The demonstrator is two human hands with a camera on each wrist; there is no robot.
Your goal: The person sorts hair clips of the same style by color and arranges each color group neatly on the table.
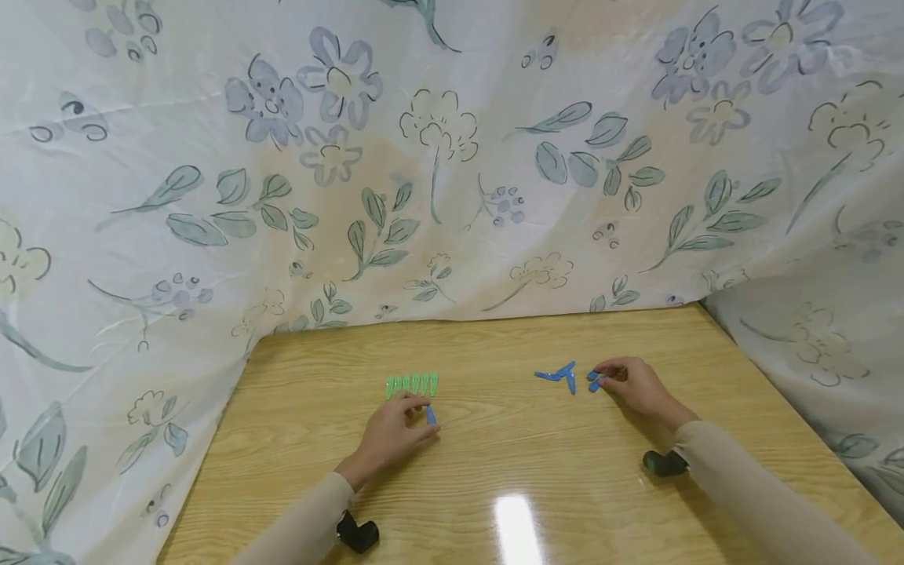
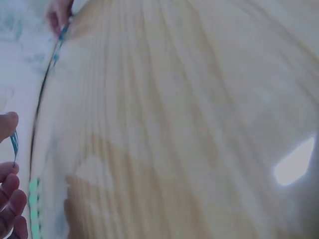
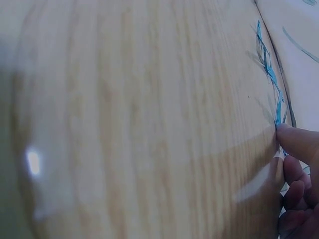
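Observation:
My left hand (image 1: pixel 391 431) pinches a slim blue hair clip (image 1: pixel 431 414) between thumb and finger, just in front of a neat row of several green hair clips (image 1: pixel 415 383). In the left wrist view that blue clip (image 2: pixel 14 143) stands between thumb and fingertip. Over on the right, thumb and finger of my right hand (image 1: pixel 639 386) pinch at a blue hair clip (image 1: pixel 595 384) on the table, beside a loose cluster of blue clips (image 1: pixel 565 373). The right wrist view shows the thumb against a blue clip (image 3: pixel 278 112), with the other fingers curled below.
The wooden table (image 1: pixel 494 439) ends at the back against a hanging floral cloth (image 1: pixel 459 235), which also drapes down both sides. Dark wrist devices (image 1: pixel 358 534) sit at both sleeves. A bright glare patch (image 1: pixel 518 530) lies on the tabletop near the front.

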